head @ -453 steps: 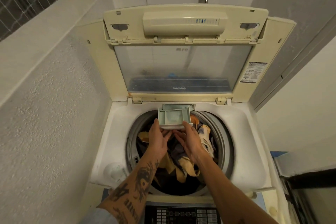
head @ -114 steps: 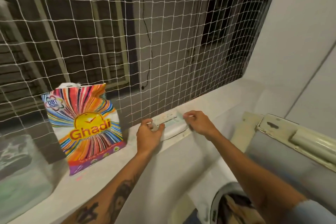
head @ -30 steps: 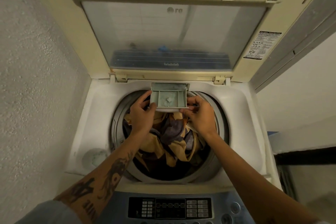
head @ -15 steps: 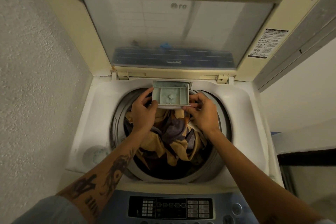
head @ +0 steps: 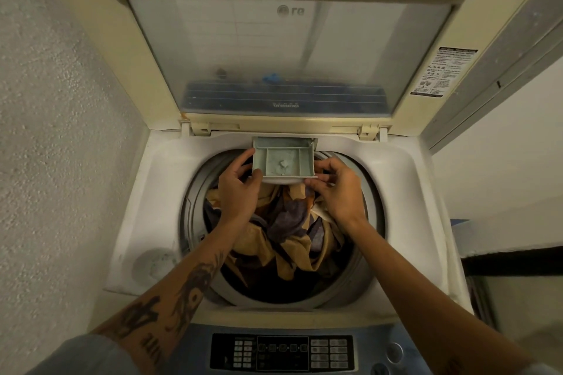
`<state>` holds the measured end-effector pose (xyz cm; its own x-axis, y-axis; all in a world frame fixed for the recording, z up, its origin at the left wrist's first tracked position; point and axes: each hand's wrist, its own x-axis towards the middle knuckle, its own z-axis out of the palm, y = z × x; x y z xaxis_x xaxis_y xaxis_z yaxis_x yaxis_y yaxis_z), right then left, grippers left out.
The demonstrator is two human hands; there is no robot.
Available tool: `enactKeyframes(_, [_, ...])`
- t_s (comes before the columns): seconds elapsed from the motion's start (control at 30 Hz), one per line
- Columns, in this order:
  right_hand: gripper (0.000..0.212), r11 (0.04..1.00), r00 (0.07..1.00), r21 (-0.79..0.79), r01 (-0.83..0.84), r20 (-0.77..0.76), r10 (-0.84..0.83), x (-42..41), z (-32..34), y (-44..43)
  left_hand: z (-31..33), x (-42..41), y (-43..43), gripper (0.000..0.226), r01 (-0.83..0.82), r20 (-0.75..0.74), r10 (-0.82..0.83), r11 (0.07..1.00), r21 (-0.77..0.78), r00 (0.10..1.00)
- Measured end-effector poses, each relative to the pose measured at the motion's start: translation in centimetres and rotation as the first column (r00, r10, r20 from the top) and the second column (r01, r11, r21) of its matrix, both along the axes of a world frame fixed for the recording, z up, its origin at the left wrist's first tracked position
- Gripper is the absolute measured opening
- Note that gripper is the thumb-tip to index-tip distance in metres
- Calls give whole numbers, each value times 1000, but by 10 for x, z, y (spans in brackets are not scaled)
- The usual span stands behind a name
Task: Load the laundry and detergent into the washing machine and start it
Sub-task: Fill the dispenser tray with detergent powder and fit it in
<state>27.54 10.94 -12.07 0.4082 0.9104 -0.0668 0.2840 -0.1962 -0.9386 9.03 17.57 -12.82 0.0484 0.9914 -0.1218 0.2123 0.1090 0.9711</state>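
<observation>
Where the tub opening meets the rear of the machine's top deck, the detergent drawer [head: 300,161] sits partly drawn out of its slot, just below the lid hinges and projecting over the load. It is a pale grey-green tray divided into compartments. The wide centre compartment holds a scatter of white detergent powder [head: 283,165] with a small lump in it; the narrow side compartment on the right appears bare.

The left hand [head: 239,189] grasps the drawer at its left wall, fingers lying along that side and thumb curled at the front left corner. The right hand [head: 338,189] pinches the front right corner, thumb and fingertips closed on the lip. Both forearms reach in over the drum; the left one is tattooed, with a grey sleeve [head: 79,356] at the lower edge of the view.

Directly beneath the drawer and hands, the laundry [head: 289,228] lies heaped in the drum [head: 195,222]: crumpled fabric in mustard, purple-grey and dark tones, reaching close to the rim on the far side.

Around the drum, the white top deck [head: 161,186] carries a round recessed cap [head: 152,263] at its near left corner. The lid [head: 289,49] stands raised behind, its clear panel showing reversed lettering, and a printed instruction sticker [head: 441,71] is fixed to its right frame. The control panel [head: 281,356] runs along the near edge, dark with rows of small buttons, its display unlit as far as can be told. A rough plastered wall [head: 45,131] stands close against the machine's left side.
</observation>
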Motion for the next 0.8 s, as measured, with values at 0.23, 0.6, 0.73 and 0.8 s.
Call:
enactKeyframes(0.23, [28, 1000, 1000, 1, 4, 14, -4, 1, -2, 5, 2, -1, 1, 45, 64, 62, -65, 998, 16, 996])
enactKeyframes(0.6, [32, 999, 996, 30, 37, 77, -39, -3, -10, 7, -6, -8, 11, 67, 175, -25, -173, 981, 79, 985])
enactKeyframes(0.73, [51, 1000, 988, 27, -4, 157, -1, -2, -11, 5, -14, -10, 9, 72, 222, -79, -215, 970, 98, 973])
enactKeyframes(0.8, [53, 999, 984, 30, -22, 179, 16, -1, -11, 5, -17, -9, 8, 72, 217, -98, -207, 970, 109, 973])
